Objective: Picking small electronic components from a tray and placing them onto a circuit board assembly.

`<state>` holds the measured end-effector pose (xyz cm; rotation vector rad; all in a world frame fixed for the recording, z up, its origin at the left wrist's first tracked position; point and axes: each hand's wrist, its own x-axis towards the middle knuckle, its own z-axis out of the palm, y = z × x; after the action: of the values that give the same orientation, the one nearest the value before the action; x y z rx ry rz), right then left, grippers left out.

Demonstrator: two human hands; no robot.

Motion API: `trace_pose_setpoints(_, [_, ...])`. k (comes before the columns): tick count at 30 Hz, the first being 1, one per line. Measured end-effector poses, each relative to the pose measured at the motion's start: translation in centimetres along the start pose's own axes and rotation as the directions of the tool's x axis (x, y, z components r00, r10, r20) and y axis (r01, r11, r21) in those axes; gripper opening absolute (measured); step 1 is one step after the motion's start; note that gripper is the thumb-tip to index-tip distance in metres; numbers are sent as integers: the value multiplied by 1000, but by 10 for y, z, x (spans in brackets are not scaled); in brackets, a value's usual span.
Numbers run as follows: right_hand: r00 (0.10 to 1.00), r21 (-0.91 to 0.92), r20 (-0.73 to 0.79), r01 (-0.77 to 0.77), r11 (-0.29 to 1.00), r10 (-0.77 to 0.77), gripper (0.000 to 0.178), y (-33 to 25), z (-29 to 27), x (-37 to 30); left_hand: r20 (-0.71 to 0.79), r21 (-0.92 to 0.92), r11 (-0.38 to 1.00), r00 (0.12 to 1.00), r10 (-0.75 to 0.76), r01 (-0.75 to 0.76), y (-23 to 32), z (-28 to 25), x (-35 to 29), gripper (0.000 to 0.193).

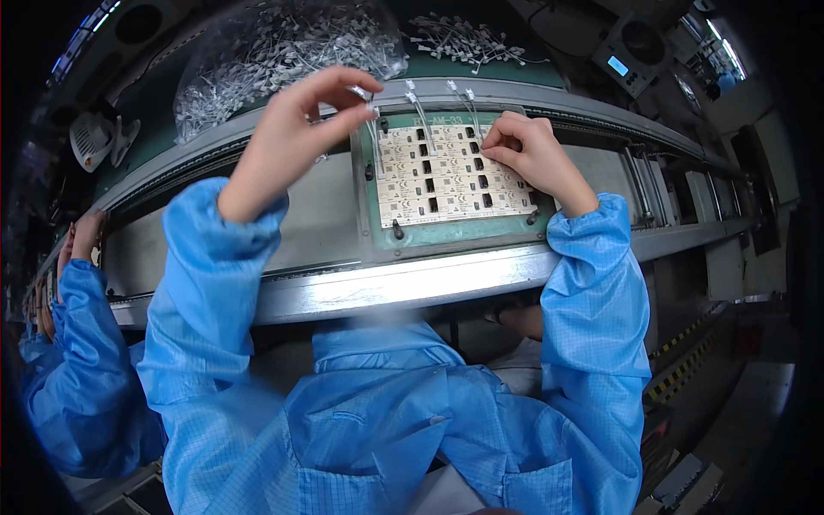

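A panel of white circuit boards (455,202) with rows of black components lies on a green fixture tray (463,230). My left hand (296,129) is raised over the tray's left edge, its thumb and forefinger closed about a short white wired connector (375,114). Wire leads (419,105) with white plugs stick up beyond the panel's far edge, and further plugs (469,94) stand to their right. On the panel's right side my right hand (534,154) pinches close to a black component; what its fingertips hold, if anything, is hidden.
A clear plastic bag (283,56) of many white wired connectors lies beyond the conveyor rail (412,287), with a loose pile (468,41) to its right. A small device with a lit screen (618,65) stands far right. At left, a co-worker's blue sleeve (81,360) reaches the line.
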<state>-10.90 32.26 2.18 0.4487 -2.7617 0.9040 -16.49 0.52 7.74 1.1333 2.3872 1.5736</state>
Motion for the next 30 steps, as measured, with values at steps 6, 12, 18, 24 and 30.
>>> trace_pose_setpoints(6, [970,-281,230,138,950,-73,14,-17,-25,0,-131,502,841,944,302,-199,-17,15,-29,12])
trace_pose_setpoints(12, [979,-169,204,13,986,22,22,-14,-27,34,-35,753,617,922,386,-230,-9,42,-52,15])
trace_pose_setpoints(18, [971,-349,-219,-168,922,94,19,63,4,111,-26,807,564,945,326,-172,-19,58,-49,15])
trace_pose_setpoints(24, [967,-424,-228,3,906,-110,17,92,-5,115,-15,681,730,995,96,-60,-15,55,-41,7])
trace_pose_setpoints(30, [841,-3,-534,102,995,-88,16,36,-23,103,-11,638,770,1000,18,-6,-11,49,-43,8])
